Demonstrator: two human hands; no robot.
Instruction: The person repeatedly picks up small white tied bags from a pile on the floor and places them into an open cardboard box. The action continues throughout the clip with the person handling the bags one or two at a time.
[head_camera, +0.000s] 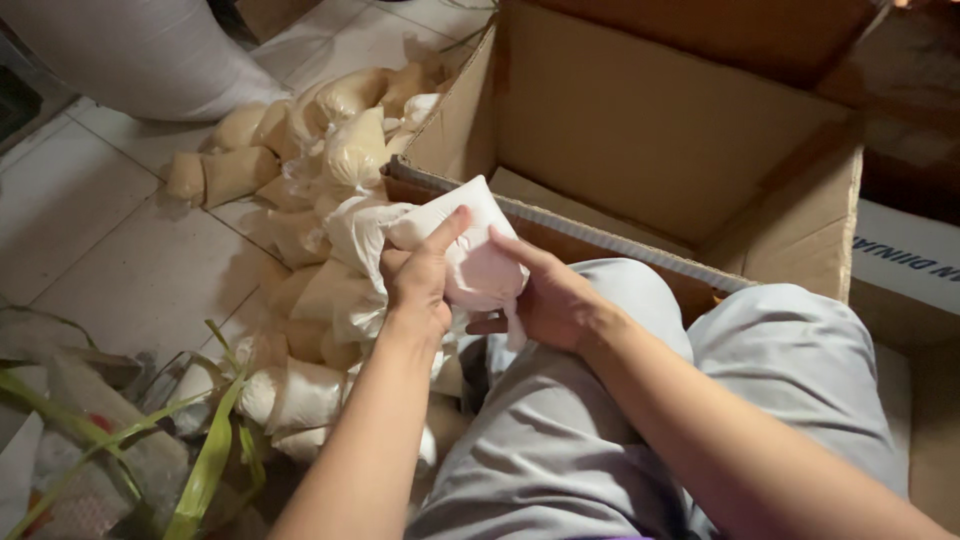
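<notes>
Both my hands hold one white plastic bag (478, 250) filled with a pale powder, right at the near rim of an open cardboard box (640, 130). My left hand (420, 282) grips the bag's left side with its index finger stretched over the top. My right hand (545, 295) clasps the bag from the right and underneath. My knees in grey trousers (640, 400) sit below the hands.
A heap of several similar filled bags (320, 220), white and beige, lies on the tiled floor (110, 230) left of the box. A large white sack (150, 50) stands at the top left. Green leaves (210, 450) and crumpled plastic lie at the bottom left.
</notes>
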